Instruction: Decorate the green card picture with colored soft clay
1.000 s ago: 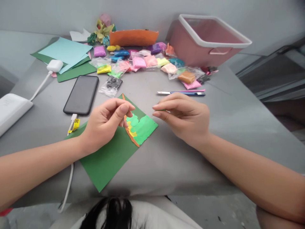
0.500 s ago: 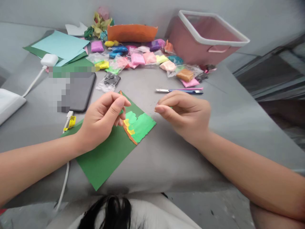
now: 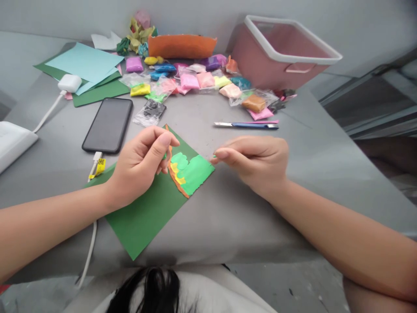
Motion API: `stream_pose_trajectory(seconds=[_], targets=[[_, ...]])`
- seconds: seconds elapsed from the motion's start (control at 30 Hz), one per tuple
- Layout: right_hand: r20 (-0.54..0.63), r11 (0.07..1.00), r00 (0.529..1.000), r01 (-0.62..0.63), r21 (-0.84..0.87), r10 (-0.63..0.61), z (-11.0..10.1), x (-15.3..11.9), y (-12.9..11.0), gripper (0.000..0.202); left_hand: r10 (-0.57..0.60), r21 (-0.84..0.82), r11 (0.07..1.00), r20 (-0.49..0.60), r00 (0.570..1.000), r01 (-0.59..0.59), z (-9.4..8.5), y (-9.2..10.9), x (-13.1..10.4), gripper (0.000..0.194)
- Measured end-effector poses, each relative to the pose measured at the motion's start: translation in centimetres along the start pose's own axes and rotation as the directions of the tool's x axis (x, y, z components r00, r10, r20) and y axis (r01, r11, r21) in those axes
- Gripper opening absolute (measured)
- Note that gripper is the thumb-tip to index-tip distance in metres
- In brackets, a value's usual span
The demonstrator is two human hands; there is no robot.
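My left hand [image 3: 145,163] is closed around a lump of green clay [image 3: 165,155], mostly hidden by the fingers. It is over a dark green card [image 3: 140,228]. On the card's right part lies a picture in light green clay [image 3: 198,171], with a yellow patch [image 3: 177,174] and a brown-orange strip [image 3: 178,186] along its left side. To the right of the card, my right hand [image 3: 257,161] pinches a tiny bit of green clay [image 3: 214,156] between thumb and fingers. A blue craft knife [image 3: 250,125] lies just beyond my right hand.
Several bagged clay packs [image 3: 190,81] spread across the back of the table, near an orange curved piece [image 3: 182,46] and a pink bin [image 3: 260,61]. A phone [image 3: 108,125] with a white cable [image 3: 93,243] is at left, in front of paper sheets [image 3: 83,63].
My right thumb and fingers have drawn together into a tighter pinch, and the green bit now shows at their tips. My left hand stays nearly still.
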State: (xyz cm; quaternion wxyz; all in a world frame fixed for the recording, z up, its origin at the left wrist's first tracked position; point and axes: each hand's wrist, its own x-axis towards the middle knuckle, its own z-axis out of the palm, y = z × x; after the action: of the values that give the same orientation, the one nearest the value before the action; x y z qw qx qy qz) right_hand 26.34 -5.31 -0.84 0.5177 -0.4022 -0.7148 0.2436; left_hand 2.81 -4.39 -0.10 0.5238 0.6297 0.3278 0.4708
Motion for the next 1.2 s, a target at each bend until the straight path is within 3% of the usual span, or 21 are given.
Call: stream_pose_trajectory(seconds=[0.07,0.17,0.3,0.43,0.7,0.9,1.07,1.2], targets=[[-0.032,0.999,0.999,0.029,0.022,-0.029,0.1,0.1,0.1,0.007,0.004,0.001,1.0,0.005,1.0,-0.004,-0.1,0.0,0.0,0.023],[-0.061,0.998,0.997,0.04,0.042,-0.037,0.2,0.1,0.2,0.005,0.015,-0.001,1.0,0.006,1.0,-0.015,-0.1,0.0,0.0,0.022],[0.017,0.997,1.0,0.002,0.075,-0.003,0.0,-0.1,0.4,0.026,0.05,0.03,0.998,-0.015,0.999,-0.049,0.0,-0.3,0.2,0.015],[0.073,0.998,0.997,0.009,-0.054,-0.005,0.1,0.0,0.8,0.002,0.089,0.071,0.994,-0.042,0.995,-0.086,0.0,-0.5,0.4,0.011],[0.302,0.97,0.944,0.188,-0.154,-0.135,0.6,0.6,1.8,0.02,0.067,0.041,0.997,-0.02,0.998,-0.066,0.2,-0.4,0.4,0.009],[0.302,0.966,0.95,0.15,-0.211,-0.081,0.6,0.4,1.8,0.018,0.063,0.05,0.997,-0.006,0.998,-0.063,0.2,-0.3,0.4,0.008],[0.36,0.94,0.915,0.271,-0.209,-0.183,0.6,0.8,2.4,0.012,0.063,0.062,0.996,-0.002,0.998,-0.063,0.3,-0.3,0.3,0.008],[0.352,0.935,0.914,0.287,-0.21,-0.201,0.8,0.9,2.7,0.012,0.039,0.063,0.997,-0.005,0.999,-0.039,0.2,-0.2,0.3,0.012]])
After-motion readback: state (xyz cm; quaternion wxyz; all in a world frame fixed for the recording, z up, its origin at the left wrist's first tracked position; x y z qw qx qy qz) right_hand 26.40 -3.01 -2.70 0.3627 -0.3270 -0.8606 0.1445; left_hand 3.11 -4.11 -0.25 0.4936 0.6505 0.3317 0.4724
